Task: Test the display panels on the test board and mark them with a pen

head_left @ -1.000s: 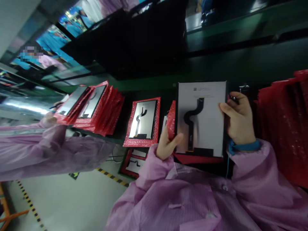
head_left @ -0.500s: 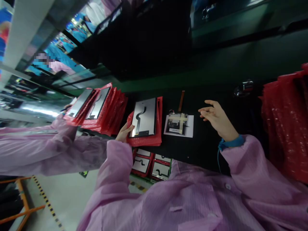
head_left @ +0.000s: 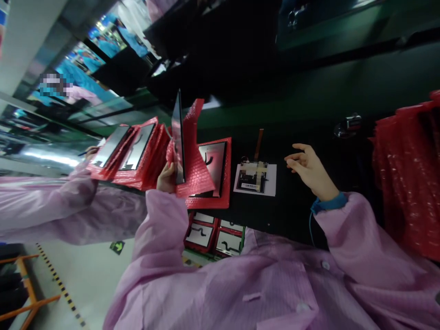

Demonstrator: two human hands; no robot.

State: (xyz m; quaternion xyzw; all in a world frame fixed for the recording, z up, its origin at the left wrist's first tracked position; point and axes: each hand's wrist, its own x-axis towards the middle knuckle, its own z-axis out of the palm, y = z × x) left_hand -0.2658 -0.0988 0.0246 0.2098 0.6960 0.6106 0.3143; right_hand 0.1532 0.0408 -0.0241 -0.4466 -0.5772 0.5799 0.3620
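My left hand point(head_left: 167, 178) grips the lower edge of a display panel point(head_left: 178, 137), tilted up nearly on edge, together with a sheet of red bubble wrap point(head_left: 195, 165). Behind and below them, another display panel point(head_left: 216, 167) with a black ribbon cable lies on red wrap on the dark table. My right hand point(head_left: 304, 167) hovers over the table, fingers partly curled and apart, holding nothing. To its left, a small circuit board point(head_left: 252, 176) with tan tape and a barcode label rests on a white pad point(head_left: 271, 181). A brown flex strip point(head_left: 259, 143) extends from the board's far side.
At left stands a stack of panels in red bubble wrap point(head_left: 151, 156), with a co-worker's hand and sleeve point(head_left: 113, 215) beside it. More panels point(head_left: 199, 236) sit in a crate below the table edge. Red bubble-wrap bags point(head_left: 407, 178) are piled at right.
My left hand has lifted the top panel with its red wrap and tipped it upright to the left, uncovering another panel beneath. My right hand has barely moved.
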